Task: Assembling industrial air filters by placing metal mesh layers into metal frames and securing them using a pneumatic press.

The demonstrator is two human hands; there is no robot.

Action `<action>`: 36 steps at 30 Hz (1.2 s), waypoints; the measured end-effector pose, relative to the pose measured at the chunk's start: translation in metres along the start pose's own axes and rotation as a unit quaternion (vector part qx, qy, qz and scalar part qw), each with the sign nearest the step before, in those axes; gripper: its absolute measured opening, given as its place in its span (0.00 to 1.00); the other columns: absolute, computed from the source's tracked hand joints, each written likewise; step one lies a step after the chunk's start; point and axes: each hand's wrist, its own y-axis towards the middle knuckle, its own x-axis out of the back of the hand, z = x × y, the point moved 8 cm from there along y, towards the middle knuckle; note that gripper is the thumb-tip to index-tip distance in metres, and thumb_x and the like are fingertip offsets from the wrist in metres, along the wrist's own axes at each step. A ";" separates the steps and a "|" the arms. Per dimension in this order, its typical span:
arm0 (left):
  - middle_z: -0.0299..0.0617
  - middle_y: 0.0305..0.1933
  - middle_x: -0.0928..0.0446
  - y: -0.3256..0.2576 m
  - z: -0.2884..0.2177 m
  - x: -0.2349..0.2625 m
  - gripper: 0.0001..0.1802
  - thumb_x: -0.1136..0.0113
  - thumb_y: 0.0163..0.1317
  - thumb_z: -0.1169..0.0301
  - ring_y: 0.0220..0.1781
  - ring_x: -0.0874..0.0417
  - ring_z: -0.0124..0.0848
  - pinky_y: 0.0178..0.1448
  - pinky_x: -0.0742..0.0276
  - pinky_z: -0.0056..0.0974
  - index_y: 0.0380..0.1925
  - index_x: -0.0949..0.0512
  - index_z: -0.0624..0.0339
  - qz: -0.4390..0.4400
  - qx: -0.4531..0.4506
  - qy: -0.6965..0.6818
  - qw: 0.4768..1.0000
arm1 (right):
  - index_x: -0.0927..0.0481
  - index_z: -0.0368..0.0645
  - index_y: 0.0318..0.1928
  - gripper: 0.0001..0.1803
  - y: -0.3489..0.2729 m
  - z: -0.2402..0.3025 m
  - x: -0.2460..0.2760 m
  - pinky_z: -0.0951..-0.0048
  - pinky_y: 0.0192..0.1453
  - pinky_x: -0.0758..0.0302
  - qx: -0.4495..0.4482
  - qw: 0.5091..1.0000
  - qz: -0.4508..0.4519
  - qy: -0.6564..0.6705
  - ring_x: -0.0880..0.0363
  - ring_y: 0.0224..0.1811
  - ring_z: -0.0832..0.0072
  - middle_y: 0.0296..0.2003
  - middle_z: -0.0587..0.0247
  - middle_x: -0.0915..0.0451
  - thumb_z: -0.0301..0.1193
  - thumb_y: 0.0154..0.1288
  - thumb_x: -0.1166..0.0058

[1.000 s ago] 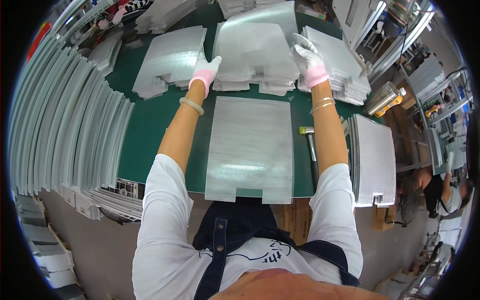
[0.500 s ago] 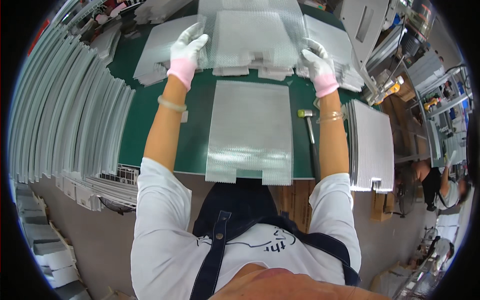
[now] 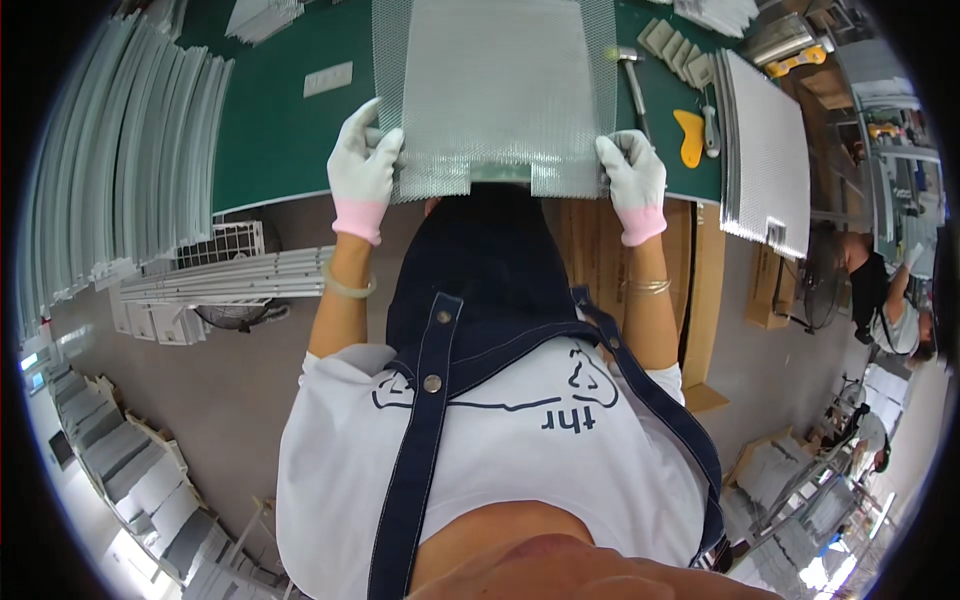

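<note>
Table: green top [image 3: 270, 140], front edge right before the person's dark apron [image 3: 465, 250]
L stack: tall row of pale panels [image 3: 120, 150], on person's L, standing on edge
Co-worker: person [image 3: 895, 310] far R, beyond table, small in view, light top, dark bottoms
Mesh sheet: see-thru mesh [image 3: 390, 90] w/ toothed lower edge, mid table btwn both hands, lower edge about level w/ table's front edge
Panel: greyish sheet [image 3: 500, 90], narrower, lined up w/ the mesh, notch at near edge; mesh shows past both its sides
R stack: pale panels [image 3: 765, 150] leaning together at table's R end
L hand: white glove, pink cuff [image 3: 364, 170], thumb + fingers nearly closed on mesh's L edge nr its lower corner
R hand: same type glove [image 3: 632, 180], fingers curled, pinching mesh's R edge nr lower corner
Hammer: metal, dark handle [image 3: 632, 85], just beside mesh on R
Screwdriver: grey handle [image 3: 711, 132], btwn scraper + R stack
Scraper: yellow, flat [image 3: 689, 138], nr R hand
Plate: small white strip [image 3: 328, 79], L of mesh
Tiles: beige squares [image 3: 675, 50], overlapping row, past hammer
</note>
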 end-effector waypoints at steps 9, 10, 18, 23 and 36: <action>0.37 0.25 0.26 0.004 0.025 -0.010 0.25 0.42 0.56 0.69 0.22 0.26 0.20 0.31 0.27 0.28 0.55 0.30 0.62 0.039 0.010 0.117 0.992 | 0.23 0.33 0.34 0.16 -0.002 -0.014 -0.003 0.79 0.31 0.31 -0.011 0.999 0.003 -0.042 0.31 0.25 0.83 0.23 0.67 0.25 0.37 0.59 0.43; 0.37 0.25 0.26 0.005 0.027 -0.011 0.25 0.42 0.56 0.68 0.23 0.26 0.21 0.33 0.26 0.29 0.55 0.30 0.61 0.040 0.007 0.139 0.989 | 0.23 0.33 0.34 0.17 0.000 -0.017 -0.003 0.78 0.32 0.30 -0.003 0.998 0.001 -0.058 0.30 0.25 0.81 0.24 0.65 0.24 0.38 0.59 0.43; 0.42 0.31 0.22 0.008 0.044 -0.014 0.26 0.43 0.57 0.62 0.31 0.20 0.32 0.43 0.25 0.35 0.56 0.31 0.57 0.063 0.061 0.217 0.972 | 0.23 0.35 0.36 0.19 0.006 -0.023 -0.008 0.73 0.38 0.28 0.005 0.991 0.004 -0.130 0.24 0.28 0.72 0.27 0.58 0.21 0.41 0.58 0.45; 0.45 0.39 0.20 0.013 0.046 -0.017 0.26 0.45 0.57 0.59 0.42 0.19 0.42 0.50 0.27 0.40 0.56 0.31 0.54 0.057 0.036 0.300 0.952 | 0.23 0.35 0.37 0.19 0.013 -0.027 -0.012 0.72 0.40 0.27 0.014 0.984 0.006 -0.180 0.22 0.31 0.68 0.29 0.54 0.20 0.42 0.58 0.46; 0.52 0.47 0.23 0.009 0.047 -0.022 0.26 0.48 0.59 0.60 0.49 0.23 0.50 0.54 0.29 0.46 0.58 0.35 0.53 0.094 0.055 0.362 0.926 | 0.23 0.37 0.37 0.17 0.004 -0.020 -0.016 0.67 0.40 0.27 -0.019 0.972 0.013 -0.235 0.20 0.31 0.63 0.26 0.54 0.21 0.40 0.59 0.48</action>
